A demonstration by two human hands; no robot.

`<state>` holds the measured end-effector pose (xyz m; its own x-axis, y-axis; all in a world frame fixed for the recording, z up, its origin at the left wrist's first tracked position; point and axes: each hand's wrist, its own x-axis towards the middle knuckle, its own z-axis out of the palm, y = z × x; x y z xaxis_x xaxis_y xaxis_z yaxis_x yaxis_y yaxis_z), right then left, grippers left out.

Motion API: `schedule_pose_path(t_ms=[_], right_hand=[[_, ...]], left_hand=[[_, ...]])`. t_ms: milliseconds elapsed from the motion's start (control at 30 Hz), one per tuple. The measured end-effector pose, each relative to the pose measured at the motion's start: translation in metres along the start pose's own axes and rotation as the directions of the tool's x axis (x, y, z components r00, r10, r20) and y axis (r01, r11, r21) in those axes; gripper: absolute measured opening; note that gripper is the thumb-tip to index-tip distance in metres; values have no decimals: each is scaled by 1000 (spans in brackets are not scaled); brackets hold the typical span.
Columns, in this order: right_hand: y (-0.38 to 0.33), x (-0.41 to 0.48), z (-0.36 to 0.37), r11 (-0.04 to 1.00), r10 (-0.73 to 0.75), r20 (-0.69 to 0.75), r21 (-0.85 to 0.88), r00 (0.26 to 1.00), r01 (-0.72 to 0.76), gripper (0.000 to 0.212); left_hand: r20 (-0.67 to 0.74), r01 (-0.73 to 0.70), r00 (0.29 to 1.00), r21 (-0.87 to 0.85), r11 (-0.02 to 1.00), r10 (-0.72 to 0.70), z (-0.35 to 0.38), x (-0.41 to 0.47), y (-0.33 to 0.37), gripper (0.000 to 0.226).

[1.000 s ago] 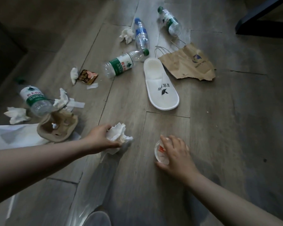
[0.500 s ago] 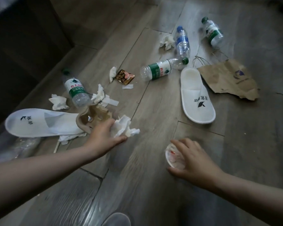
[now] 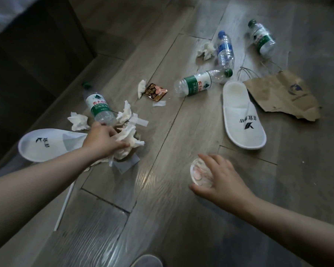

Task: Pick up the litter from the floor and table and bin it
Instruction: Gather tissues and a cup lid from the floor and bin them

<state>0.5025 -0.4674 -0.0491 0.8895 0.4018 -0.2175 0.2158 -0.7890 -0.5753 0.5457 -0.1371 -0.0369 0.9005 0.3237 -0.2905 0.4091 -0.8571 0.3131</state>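
My left hand grips a crumpled white tissue over the brown cardboard cup tray, which it mostly hides. My right hand holds a small clear plastic lid low above the wooden floor. Litter lies around: a green-label bottle just beyond the left hand, another green-label bottle, a blue-cap bottle, a third green one, tissues, a snack wrapper and a torn brown paper bag.
Two white slippers lie on the floor, one by my left forearm, one in the middle. A white straw lies under my left arm. Dark furniture borders the left. No bin is in view.
My left hand has carried the tissue up and left to the cup tray by the slipper. My right hand keeps hold of the lid. The view has swung left.
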Motion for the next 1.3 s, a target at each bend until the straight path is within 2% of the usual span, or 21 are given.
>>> schedule_pose_path(t_ms=[133, 333, 433, 600, 833, 967, 1100, 1300], right_hand=[[3, 2, -5, 999, 32, -10, 20, 999, -31, 84], [9, 2, -6, 997, 55, -15, 46, 998, -54, 85], [14, 0, -5, 997, 75, -18, 36, 997, -75, 86], [24, -3, -8, 993, 100, -50, 68, 994, -96, 88], [47, -16, -31, 965, 215, -133, 184, 967, -189, 86], [60, -29, -62, 933, 316, -227, 249, 921, -259, 85], [57, -48, -99, 886, 446, -324, 292, 834, -361, 82], [-2, -93, -183, 761, 634, -320, 418, 704, -496, 84]], left_hand=[[89, 76, 992, 109, 991, -86, -4, 7, 1, 38], [218, 124, 973, -219, 968, -75, 11, -2, 13, 37], [215, 135, 974, -318, 938, -67, 17, -5, 19, 37], [224, 112, 974, -387, 915, -25, 19, -11, 38, 35], [215, 30, 972, -499, 866, 90, 24, -32, 88, 34], [226, 37, 968, -563, 825, 111, 15, -40, 135, 23], [273, 104, 959, -595, 797, 78, -5, -58, 182, 22], [346, 139, 934, -581, 802, 89, -87, -112, 246, 21]])
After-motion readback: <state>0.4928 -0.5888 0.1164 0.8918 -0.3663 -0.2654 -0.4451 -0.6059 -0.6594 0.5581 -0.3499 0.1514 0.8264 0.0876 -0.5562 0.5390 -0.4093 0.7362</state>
